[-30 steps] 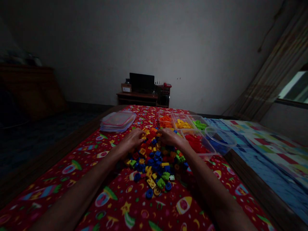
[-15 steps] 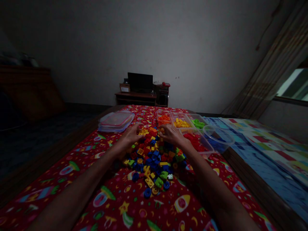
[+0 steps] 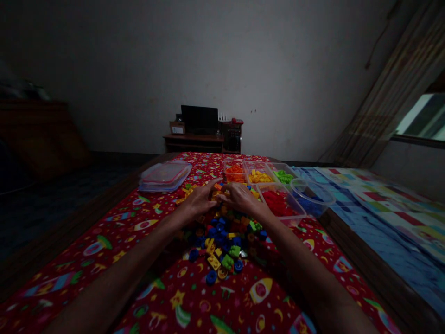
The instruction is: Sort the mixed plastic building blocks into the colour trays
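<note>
Over the far part of a heap of mixed toy building bricks (image 3: 219,232), my two hands reach in close to each other. My left hand (image 3: 201,200) has its thumb and index finger spread apart, with nothing seen held. Facing it, my right hand (image 3: 241,197) is curled with bent fingers, and whatever they hold is hidden. A few orange and yellow bricks (image 3: 218,187) show between the hands. Yellow bricks (image 3: 186,191) lie just beyond my left wrist. Blue, green, yellow and red pieces, some wheel-shaped, spread toward me.
Clear containers hold orange pieces (image 3: 235,174), yellow pieces (image 3: 259,176), green pieces (image 3: 283,176) and red pieces (image 3: 276,203). A round tub (image 3: 332,202) with blue pieces stands at the right. Stacked lids (image 3: 165,175) lie at the left on the red patterned cloth (image 3: 174,273).
My left hand has moved right, toward my right hand, and the gap between them has narrowed. Yellow bricks now show left of my left hand. The view has shifted slightly.
</note>
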A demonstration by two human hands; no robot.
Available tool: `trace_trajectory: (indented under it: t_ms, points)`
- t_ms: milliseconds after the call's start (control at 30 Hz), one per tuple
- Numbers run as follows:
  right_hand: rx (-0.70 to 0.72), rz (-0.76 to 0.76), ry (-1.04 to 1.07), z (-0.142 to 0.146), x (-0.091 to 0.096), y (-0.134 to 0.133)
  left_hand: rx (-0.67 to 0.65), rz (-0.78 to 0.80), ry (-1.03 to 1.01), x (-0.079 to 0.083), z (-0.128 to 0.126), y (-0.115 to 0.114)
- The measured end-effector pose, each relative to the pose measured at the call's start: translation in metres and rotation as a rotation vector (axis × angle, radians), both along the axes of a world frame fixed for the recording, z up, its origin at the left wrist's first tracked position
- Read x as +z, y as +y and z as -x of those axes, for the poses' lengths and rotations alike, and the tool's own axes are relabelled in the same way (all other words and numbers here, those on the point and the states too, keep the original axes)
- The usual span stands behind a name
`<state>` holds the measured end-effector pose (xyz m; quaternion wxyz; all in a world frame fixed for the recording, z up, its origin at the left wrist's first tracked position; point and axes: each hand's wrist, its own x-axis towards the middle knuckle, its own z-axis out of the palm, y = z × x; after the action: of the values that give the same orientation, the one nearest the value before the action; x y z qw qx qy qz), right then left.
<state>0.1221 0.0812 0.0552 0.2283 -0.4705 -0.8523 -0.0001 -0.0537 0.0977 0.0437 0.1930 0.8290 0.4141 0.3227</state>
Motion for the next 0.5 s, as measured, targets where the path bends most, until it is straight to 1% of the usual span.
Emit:
trace_trajectory:
  t_ms: [100,200,300,400,500]
  points:
    - [-0.011,0.001,0.010,-0.006,0.006,0.000,0.002,0.028,-0.001,0.003,0.002,-0.001]
    - [-0.072,0.018,0.034,-0.021,0.015,0.003,0.023,0.075,-0.020,0.003,0.005,0.000]
    - [-0.217,0.006,0.070,-0.043,0.020,0.015,0.004,0.105,-0.042,0.003,0.006,0.000]
    - [-0.386,-0.058,0.097,-0.066,0.022,0.036,-0.026,0.102,-0.059,0.002,0.006,0.001]
    - [-0.489,-0.069,0.105,-0.085,0.023,0.057,-0.029,0.083,-0.060,0.001,0.007,0.003]
